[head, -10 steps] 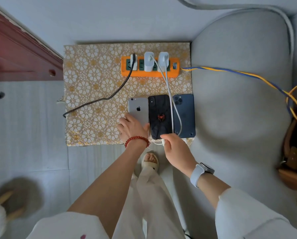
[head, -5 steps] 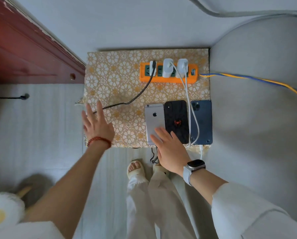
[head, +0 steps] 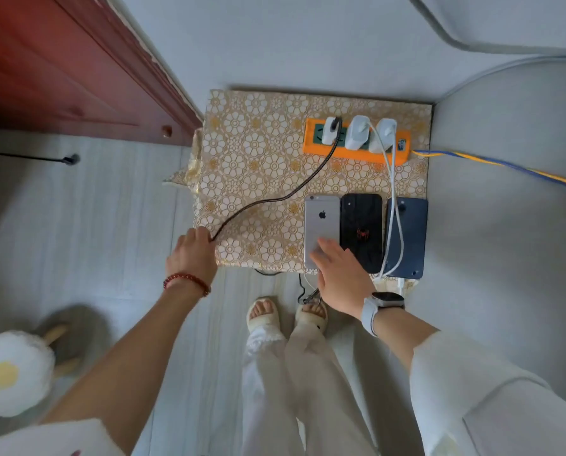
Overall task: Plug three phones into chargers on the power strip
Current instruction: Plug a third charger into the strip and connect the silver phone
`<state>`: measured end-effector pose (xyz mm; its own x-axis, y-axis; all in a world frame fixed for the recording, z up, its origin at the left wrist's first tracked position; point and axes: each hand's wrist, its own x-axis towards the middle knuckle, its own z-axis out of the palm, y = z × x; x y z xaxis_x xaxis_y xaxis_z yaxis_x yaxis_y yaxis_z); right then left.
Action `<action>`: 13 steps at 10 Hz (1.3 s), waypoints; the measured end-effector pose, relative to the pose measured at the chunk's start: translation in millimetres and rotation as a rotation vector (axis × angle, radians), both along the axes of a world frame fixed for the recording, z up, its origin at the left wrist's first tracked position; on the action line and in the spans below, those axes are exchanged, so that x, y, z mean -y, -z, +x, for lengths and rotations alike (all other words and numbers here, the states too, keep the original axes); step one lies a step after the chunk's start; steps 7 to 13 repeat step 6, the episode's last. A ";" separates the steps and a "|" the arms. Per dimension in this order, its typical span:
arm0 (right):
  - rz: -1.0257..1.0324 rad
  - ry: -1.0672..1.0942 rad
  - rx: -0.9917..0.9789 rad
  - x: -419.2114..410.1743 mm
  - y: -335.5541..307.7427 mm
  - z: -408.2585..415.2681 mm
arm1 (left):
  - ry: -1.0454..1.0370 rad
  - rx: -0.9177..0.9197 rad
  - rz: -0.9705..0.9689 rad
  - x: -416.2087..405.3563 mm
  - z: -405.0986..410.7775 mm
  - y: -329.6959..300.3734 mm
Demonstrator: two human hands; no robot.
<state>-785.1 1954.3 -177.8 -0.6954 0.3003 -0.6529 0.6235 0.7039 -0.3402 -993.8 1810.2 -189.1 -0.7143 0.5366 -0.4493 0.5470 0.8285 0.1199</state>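
Phones lie three abreast, backs up, along the near edge of the small table with its gold flower-patterned cloth: a silver phone on the left, a black phone touching it in the middle, and a dark blue phone just beside that on the right. At the far edge sits the orange power strip with three white chargers plugged in. Half a second ago the left hand hung spread open over the table's left edge; now it has dropped to the near left corner and its fingers are curled shut on the end of the black braided cable, which runs from the leftmost charger across the cloth. The right hand was flat over the near ends of the silver and black phones; it now lies mostly on the silver phone, fingers loosely extended and pressing down, gripping nothing. Two white cables run from the other chargers down between the black and blue phones and loop to their near ends; whether they are seated there cannot be told. Bare cloth lies open between the strip and the phones and across the whole left half of the table. A red wooden door closes in the far left, a grey cushion abuts the right edge, and pale floor is open on the left.
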 end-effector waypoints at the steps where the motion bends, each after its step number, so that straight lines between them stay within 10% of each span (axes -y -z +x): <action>1: -0.008 -0.011 0.022 4.4 -3.4 2.9 | -0.029 0.043 0.115 16.7 36.1 -14.1; 5: -0.044 0.080 0.016 8.0 -17.0 12.8 | 0.009 0.551 -0.045 -3.9 99.7 -7.1; 13: -0.067 0.092 0.023 4.7 -31.8 17.7 | 0.009 0.483 -0.013 -17.9 95.8 -26.0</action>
